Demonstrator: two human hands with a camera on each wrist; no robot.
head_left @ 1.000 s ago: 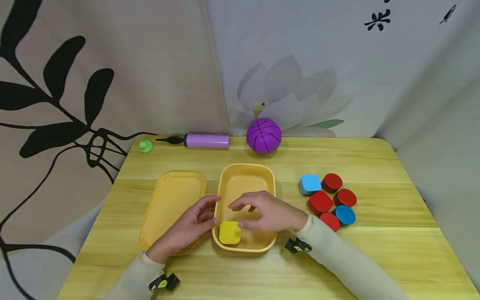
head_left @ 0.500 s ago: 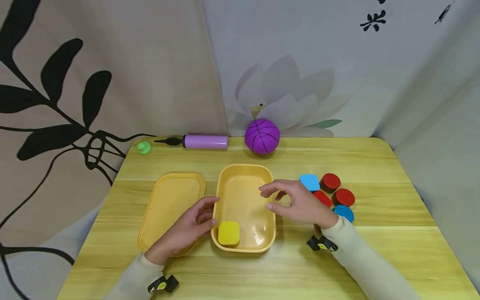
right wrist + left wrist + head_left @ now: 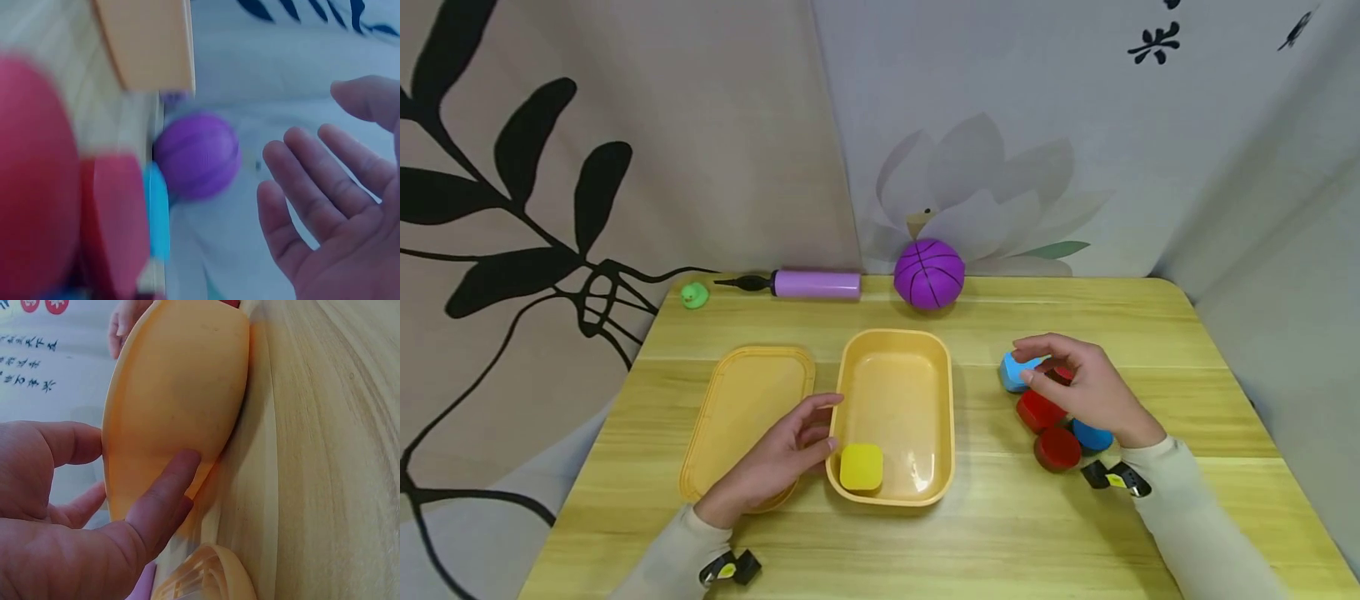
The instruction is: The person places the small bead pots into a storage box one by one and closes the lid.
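My left hand rests against the left side of an orange-yellow plastic box. In the left wrist view, thumb and index tips meet the box's rim while other fingers lie along its outer wall. A yellow rounded block sits inside at the near left corner. Over a cluster on the right, my right hand hovers with nothing in its loosely bent fingers. Beneath and around it are a light blue rounded-square block, a red block, a red round block and a partly covered blue round block.
A matching lid lies left of the box, partly under my left forearm and hand. Along the table's back edge are a green toy duck, a purple hand pump and a purple ball. A printed curtain hangs behind.
My right hand has moved from inside the box, above the yellow block, rightward and away to the coloured blocks. The yellow block stays in the box; my left hand keeps its place.
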